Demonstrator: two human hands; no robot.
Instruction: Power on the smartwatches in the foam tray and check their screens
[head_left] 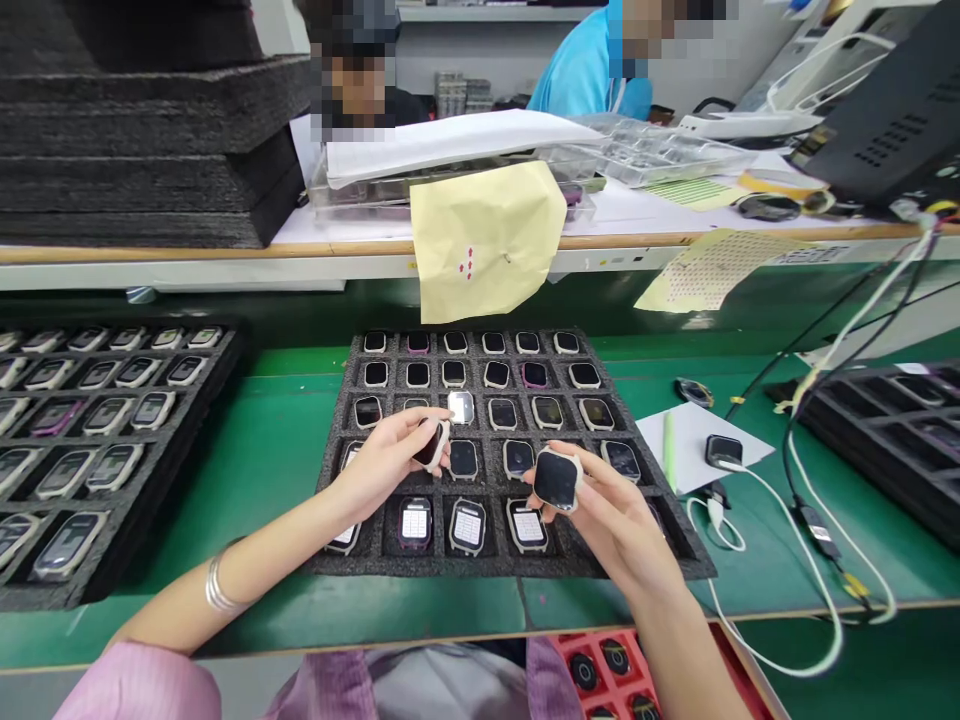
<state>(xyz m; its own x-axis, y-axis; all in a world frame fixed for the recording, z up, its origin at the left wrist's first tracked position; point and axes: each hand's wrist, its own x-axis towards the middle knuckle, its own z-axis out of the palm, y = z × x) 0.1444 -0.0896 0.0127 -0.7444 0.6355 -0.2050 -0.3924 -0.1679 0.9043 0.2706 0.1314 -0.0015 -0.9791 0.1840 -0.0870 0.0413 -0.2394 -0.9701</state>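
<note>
The left hand (397, 447) has its grip closed around a tilted watch (431, 450), with the thumb and fingers pinching it over the middle of a big black tray (480, 568). The right hand (600, 490) has its grip on a dark-faced watch (557, 478), holding it by the edges with the screen showing, over the right part of the same tray. This tray lies near the front edge of the green worktop (277, 450). Lots of watches sit in its little boxes, and some lit watches (469, 526) in the row by its front edge have bright white screens. A second black tray (169, 465), also with watches in it, is at the worktop's left edge. Toward the right edge, a corded watch (724, 450) lies on white paper (650, 435), near a pale green stick (670, 452).
</note>
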